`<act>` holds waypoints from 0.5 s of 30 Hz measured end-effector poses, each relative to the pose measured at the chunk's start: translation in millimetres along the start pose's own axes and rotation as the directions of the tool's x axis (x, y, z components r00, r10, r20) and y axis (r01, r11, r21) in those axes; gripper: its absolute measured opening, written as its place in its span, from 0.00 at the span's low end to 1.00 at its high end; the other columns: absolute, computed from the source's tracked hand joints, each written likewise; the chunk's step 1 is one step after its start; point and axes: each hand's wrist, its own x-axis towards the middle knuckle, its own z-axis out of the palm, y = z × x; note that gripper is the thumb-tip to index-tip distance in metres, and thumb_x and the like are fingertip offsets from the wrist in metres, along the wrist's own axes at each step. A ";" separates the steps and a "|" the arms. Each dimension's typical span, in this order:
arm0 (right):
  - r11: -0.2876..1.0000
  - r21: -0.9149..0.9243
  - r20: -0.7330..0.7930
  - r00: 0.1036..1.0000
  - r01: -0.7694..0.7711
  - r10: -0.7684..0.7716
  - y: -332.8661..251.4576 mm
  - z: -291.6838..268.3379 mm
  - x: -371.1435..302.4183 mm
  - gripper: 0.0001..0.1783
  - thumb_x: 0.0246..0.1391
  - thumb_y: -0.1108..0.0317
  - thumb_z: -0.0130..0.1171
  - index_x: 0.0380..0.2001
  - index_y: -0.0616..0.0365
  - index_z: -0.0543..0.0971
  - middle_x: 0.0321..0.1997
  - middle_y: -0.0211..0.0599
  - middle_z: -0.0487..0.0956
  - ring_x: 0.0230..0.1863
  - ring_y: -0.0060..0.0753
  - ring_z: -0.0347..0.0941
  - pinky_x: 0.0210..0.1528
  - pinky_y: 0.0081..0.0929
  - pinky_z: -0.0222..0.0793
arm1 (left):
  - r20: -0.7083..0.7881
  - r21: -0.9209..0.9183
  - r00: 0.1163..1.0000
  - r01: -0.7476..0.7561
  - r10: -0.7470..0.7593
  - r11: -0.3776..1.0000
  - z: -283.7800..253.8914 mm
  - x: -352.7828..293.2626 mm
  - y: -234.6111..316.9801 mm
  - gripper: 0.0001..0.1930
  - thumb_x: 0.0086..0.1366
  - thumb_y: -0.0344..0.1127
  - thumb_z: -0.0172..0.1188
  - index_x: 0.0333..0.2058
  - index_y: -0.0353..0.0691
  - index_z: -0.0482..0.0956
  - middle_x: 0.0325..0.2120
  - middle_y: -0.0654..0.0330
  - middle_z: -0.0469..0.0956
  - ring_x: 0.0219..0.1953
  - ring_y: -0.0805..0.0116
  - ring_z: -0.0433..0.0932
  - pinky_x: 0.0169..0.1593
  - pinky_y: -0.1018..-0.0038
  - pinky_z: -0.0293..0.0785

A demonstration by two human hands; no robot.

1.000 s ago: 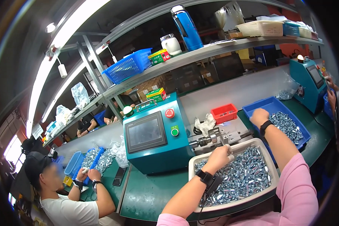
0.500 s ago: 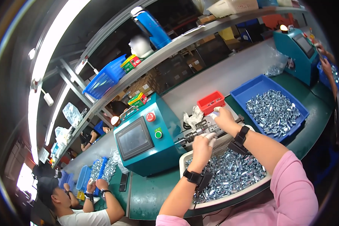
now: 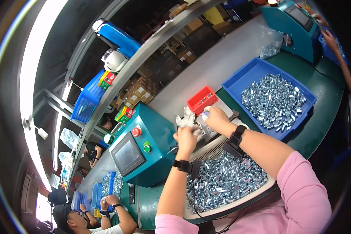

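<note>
My left hand [image 3: 186,141] is closed, fingertips pressed together over the metal fixture at the side of the teal machine [image 3: 154,134]. It covers most of the chuck, and what its fingers hold is hidden. My right hand [image 3: 218,120], with white covers on its fingertips, is closed at the fixture's far end, just below a red bin [image 3: 202,100] with a few metal parts. Whatever it pinches is too small to make out. Below both hands, a cream basket [image 3: 267,183] holds many shiny metal sleeve-like parts [image 3: 226,181].
A blue tray [image 3: 231,84] of similar parts stands to the right. White gloves [image 3: 186,117] lie beside the fixture. A shelf [image 3: 152,43] crosses above. A co-worker [image 3: 72,218] sits at lower left; another person's arm [image 3: 335,46] reaches in at far right.
The whole view has turned and shifted. My left hand now covers the chuck that showed before. My right hand stays near the red bin. The machine's lamp has gone from warm white to greenish.
</note>
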 end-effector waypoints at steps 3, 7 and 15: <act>1.000 0.003 0.002 1.000 -0.006 0.006 3.0 2.6 3.2 0.14 0.42 0.65 0.55 0.33 0.62 0.75 0.36 0.50 0.76 0.41 0.51 0.72 0.43 0.40 0.67 | 0.090 -0.052 0.994 0.065 -0.061 0.997 -4.6 8.5 -2.9 0.07 0.50 0.39 0.62 0.30 0.51 0.82 0.24 0.63 0.77 0.38 0.65 0.70 0.44 0.65 0.54; 1.000 -0.013 0.012 1.000 -0.008 0.008 5.4 5.1 5.6 0.14 0.42 0.65 0.55 0.32 0.62 0.75 0.35 0.51 0.76 0.40 0.50 0.72 0.43 0.40 0.68 | 0.086 -0.208 0.990 0.130 -0.114 0.969 0.3 8.4 -2.9 0.07 0.51 0.40 0.62 0.30 0.51 0.82 0.24 0.64 0.77 0.38 0.66 0.70 0.44 0.66 0.53; 0.999 -0.036 0.064 0.997 -0.041 0.043 -1.7 -1.1 3.9 0.15 0.41 0.65 0.55 0.33 0.62 0.76 0.34 0.51 0.77 0.40 0.50 0.73 0.43 0.38 0.68 | -0.065 0.119 0.989 -0.124 0.132 0.985 1.5 8.1 -9.0 0.09 0.51 0.39 0.62 0.31 0.43 0.81 0.22 0.60 0.78 0.28 0.63 0.74 0.34 0.70 0.64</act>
